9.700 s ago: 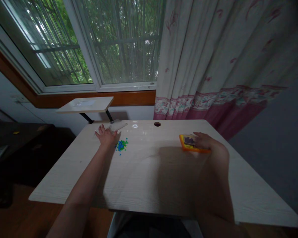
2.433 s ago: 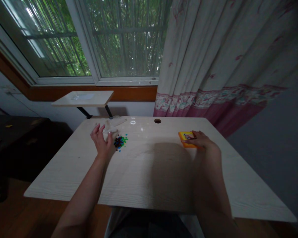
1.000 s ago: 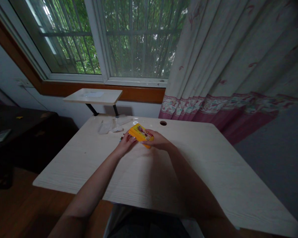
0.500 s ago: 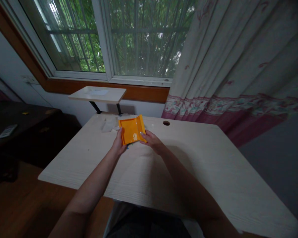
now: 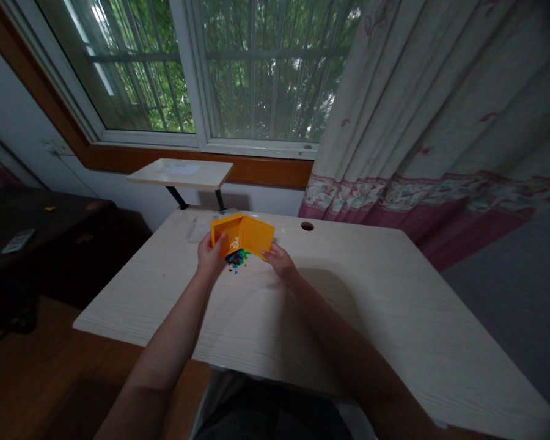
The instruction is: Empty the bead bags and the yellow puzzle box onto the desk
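An orange hinged box (image 5: pixel 258 234) stands opened out in a V above the table, held at both sides. My left hand (image 5: pixel 209 255) grips its left half, thumb on the inner face. My right hand (image 5: pixel 279 259) pinches the lower right corner of the other half. White bits (image 5: pixel 235 242) show inside near the fold. Just below the box, a small heap of blue, green and dark pieces (image 5: pixel 237 258) lies on the table, partly hidden by the box.
The pale wooden table (image 5: pixel 330 342) has a round cable hole (image 5: pixel 307 227) near its back edge. Clear plastic packaging (image 5: pixel 196 231) lies behind my left hand. A small raised shelf (image 5: pixel 183 174) stands at the back left, before the window. A curtain (image 5: pixel 417 153) hangs at right.
The orange box has been spread wider and tipped more upright, its right half swinging outward. My left hand has shifted left. The coloured heap beneath now shows far more.
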Demonstrator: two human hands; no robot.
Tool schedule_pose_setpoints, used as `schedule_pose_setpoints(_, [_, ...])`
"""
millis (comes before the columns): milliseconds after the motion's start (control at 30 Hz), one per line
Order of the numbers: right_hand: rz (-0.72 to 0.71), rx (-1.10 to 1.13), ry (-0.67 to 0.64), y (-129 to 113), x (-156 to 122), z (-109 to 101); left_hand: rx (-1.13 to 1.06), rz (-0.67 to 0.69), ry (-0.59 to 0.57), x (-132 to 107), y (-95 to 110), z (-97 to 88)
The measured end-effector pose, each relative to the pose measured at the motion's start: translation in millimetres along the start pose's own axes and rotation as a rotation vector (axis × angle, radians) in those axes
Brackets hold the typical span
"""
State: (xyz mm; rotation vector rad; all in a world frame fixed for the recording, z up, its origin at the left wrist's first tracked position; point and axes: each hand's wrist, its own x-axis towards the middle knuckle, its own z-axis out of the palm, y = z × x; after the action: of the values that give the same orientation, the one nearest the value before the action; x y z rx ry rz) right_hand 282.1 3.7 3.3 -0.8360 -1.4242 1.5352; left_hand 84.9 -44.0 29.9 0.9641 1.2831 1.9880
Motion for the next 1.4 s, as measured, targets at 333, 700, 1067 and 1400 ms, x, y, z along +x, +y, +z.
schedule_pose_setpoints(333, [-0.089,-0.059,0.114,26,-1,0,0.74,0.32,-0.067,17,-16,-33.0])
schedule_pose_setpoints(700, [-0.056,-0.171,0.204,31,-3,-4,0.987,0.456,-0.056,27,-22,-51.5])
schedule_pose_setpoints(1067, [-0.07,-0.159,0.255,27,-4,-11,0.899,0.453,-0.24,29,-9,-59.7])
schedule_pose_setpoints(1400, [-0.275,-0.15,0.235,25,-4,-13,0.943,0.516,-0.2,24,2,-56.9])
